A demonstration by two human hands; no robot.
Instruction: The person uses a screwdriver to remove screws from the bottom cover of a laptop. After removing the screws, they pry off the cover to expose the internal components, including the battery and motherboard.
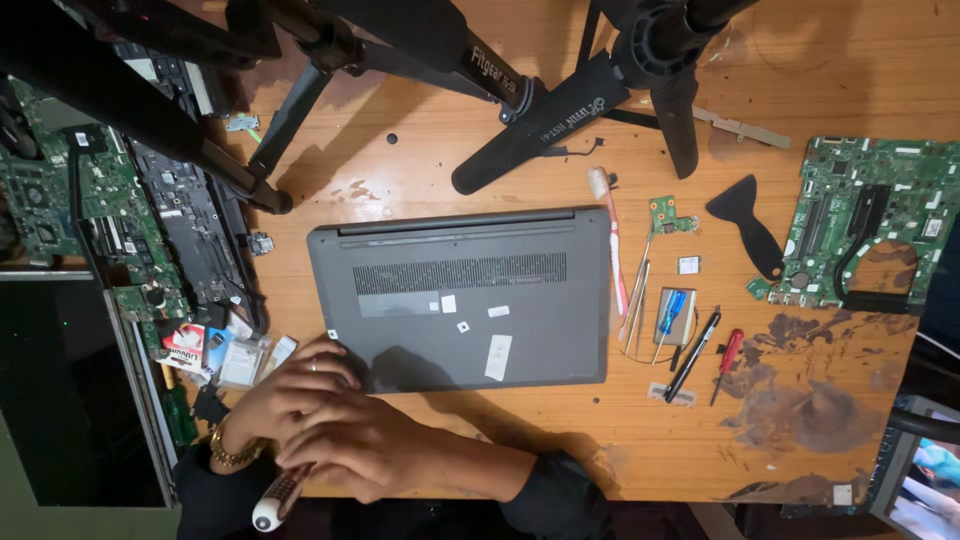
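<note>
Both hands sit at the near edge of the wooden worktop [420,170], overlapping w/ each other. Left hand [290,395] lies palm-down, fingers curled, ring on one finger, gold-coloured bracelet at the wrist; fingertips touch the near-left corner of the laptop [460,300]. Right hand [365,445] crosses over the left, closed round a screwdriver [278,500]; only its butt end shows, a ribbed handle w/ rounded white cap, poking out toward the person on the left. Tip is hidden under the hands, so where it lands can't be told. Its long axis runs diagonally, cap near the body, shaft toward the laptop corner.

Laptop: grey matte plastic shell, flat rectangle, upside-down w/ base up, long axis left-right, hinge edge on the far side from the hands. A slotted vent strip runs across the base, a few white stickers below it.

Right of the hands, beyond the laptop: toothbrush [610,240] w/ pink handle, tweezers [637,300], blue-handled driver [670,315], black pen [695,355], small red driver [728,355], black plastic pry tool [745,220], green motherboard [870,220]. Left of the hands: more green boards [60,200] and small packets [215,350]. Far side: black tripod legs [540,120]. Worktop varnish is worn and stained toward the right.
</note>
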